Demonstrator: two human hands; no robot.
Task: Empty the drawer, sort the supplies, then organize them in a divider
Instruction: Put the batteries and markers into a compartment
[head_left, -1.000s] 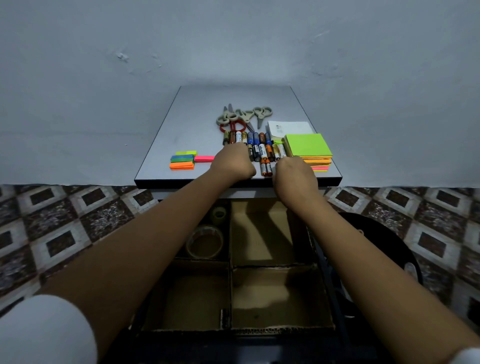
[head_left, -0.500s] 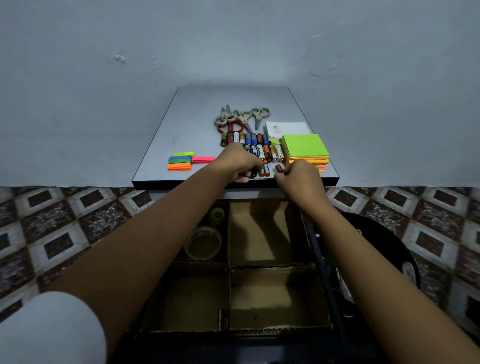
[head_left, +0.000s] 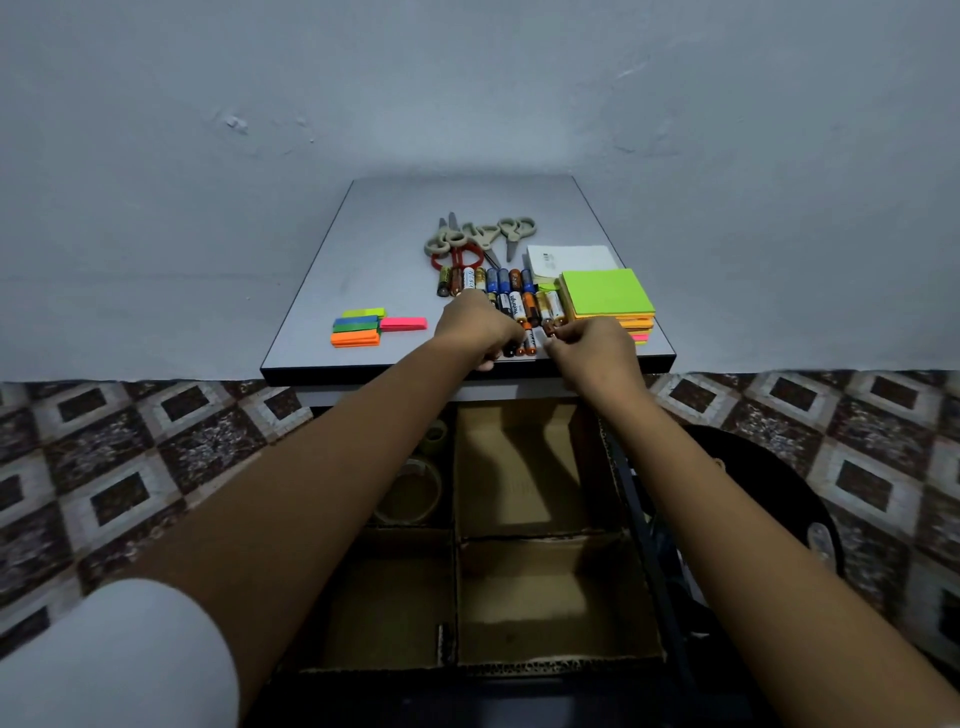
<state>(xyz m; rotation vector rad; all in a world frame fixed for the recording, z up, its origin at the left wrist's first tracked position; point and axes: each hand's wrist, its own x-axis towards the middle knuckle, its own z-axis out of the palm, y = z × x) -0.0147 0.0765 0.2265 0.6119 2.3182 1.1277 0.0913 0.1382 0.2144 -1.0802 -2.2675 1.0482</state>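
Batteries | left hand curled round near ones | right hand now pinches one | both hands nearer edge

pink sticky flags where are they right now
In the head view the pink sticky flags lie on the left half of the table, just right of the stack of green, blue and orange flags and left of the left hand.

Batteries carry printed labels, too small and blurred to read
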